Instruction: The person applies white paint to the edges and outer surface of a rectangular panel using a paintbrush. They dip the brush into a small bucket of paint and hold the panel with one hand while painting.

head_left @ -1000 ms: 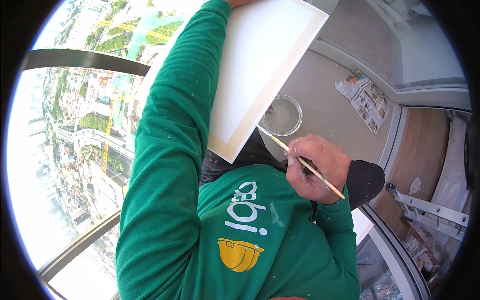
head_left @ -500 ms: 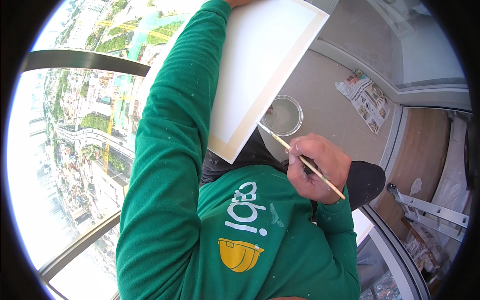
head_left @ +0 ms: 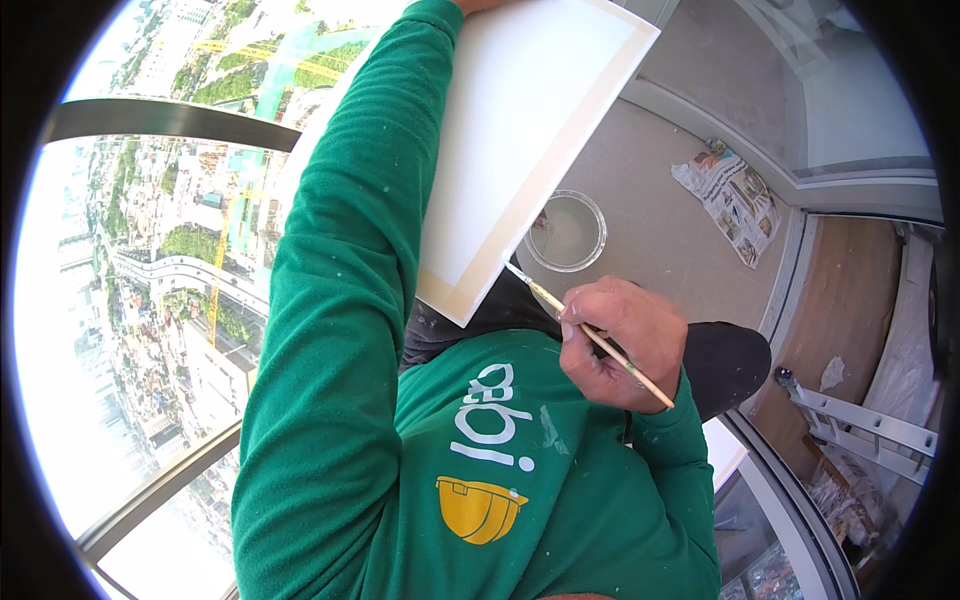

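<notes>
A thin wooden paintbrush (head_left: 545, 295) is pinched between the thumb and fingers of my right hand (head_left: 625, 345). Its pale bristle tip meets the near right edge of a white panel (head_left: 520, 110), which has a tan band along its border. The panel lies slanted over my lap and runs out of the top of the view. My left arm in its green sleeve reaches along the panel's left side. Only a sliver of my left hand (head_left: 482, 4) shows at the top edge, over the panel, its fingers out of sight.
A clear round tub (head_left: 603, 240) of cloudy liquid stands on the floor beyond my right hand. Newspaper (head_left: 735, 205) lies farther right, by a door frame. A metal ladder (head_left: 870, 420) rests at the right. Left, behind dark window bars (head_left: 170, 118), a city shows far below.
My right hand and the paintbrush have shifted slightly left and nearer to me, the tip sliding along the panel's edge. My left arm and the panel have stayed put.
</notes>
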Demonstrator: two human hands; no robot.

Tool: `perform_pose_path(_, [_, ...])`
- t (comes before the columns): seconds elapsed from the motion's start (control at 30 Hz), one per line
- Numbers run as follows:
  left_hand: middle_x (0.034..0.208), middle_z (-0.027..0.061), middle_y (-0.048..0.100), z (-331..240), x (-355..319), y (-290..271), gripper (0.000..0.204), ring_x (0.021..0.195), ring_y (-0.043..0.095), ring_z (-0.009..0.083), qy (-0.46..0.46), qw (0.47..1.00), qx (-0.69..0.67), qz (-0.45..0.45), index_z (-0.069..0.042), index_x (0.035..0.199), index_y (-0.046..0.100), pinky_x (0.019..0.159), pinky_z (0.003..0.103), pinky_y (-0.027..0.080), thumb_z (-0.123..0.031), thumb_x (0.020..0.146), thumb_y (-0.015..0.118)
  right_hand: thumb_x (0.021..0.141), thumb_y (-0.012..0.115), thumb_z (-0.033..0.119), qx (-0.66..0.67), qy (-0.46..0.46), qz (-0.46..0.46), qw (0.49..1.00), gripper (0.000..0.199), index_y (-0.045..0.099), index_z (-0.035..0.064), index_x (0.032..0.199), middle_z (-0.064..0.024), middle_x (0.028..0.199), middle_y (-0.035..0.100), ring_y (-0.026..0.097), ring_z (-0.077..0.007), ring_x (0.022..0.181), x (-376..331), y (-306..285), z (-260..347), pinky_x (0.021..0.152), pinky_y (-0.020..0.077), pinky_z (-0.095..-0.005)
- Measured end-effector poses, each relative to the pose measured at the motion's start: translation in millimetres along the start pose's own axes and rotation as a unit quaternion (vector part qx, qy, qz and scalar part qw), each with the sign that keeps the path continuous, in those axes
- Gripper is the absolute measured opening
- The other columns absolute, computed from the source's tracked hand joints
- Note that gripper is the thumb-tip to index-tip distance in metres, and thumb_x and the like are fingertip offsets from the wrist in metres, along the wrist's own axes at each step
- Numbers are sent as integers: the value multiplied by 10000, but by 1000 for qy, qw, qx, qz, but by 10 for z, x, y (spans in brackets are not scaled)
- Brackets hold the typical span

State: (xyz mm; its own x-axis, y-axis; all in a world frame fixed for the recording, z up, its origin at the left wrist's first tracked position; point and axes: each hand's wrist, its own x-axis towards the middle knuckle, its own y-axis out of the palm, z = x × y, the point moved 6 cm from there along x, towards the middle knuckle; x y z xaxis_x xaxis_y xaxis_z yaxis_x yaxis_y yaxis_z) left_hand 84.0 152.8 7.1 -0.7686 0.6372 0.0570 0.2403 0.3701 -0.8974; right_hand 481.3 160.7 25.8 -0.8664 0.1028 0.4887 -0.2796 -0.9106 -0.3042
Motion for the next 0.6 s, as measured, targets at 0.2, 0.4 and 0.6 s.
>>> perform_pose_path(0.2, [1148, 203, 737, 6, 31, 34, 663, 1076, 689, 329, -6, 1000, 9, -8, -4, 1182, 743, 934, 431, 555, -555, 820, 816, 683, 706, -112, 20, -26, 28, 999, 293, 641, 11, 941, -113, 787, 669, 659, -251, 627, -10, 70, 92, 580, 552, -323])
perform_pose_path(0.4, [1155, 212, 738, 16, 66, 54, 669, 1080, 693, 341, -1, 1000, 14, -8, -4, 1175, 747, 936, 437, 559, -560, 810, 820, 675, 733, -107, 48, -34, 64, 996, 297, 634, 8, 930, -96, 794, 646, 664, -260, 650, -36, 153, 157, 567, 562, -345])
perform_pose_path(0.6, [1176, 215, 735, -9, 50, 53, 673, 1105, 692, 344, -8, 1000, 15, -6, -2, 1185, 744, 956, 438, 561, -557, 813, 820, 687, 737, -103, 78, -33, 77, 993, 282, 630, 7, 923, -92, 802, 663, 664, -249, 647, -46, 186, 192, 568, 562, -332])
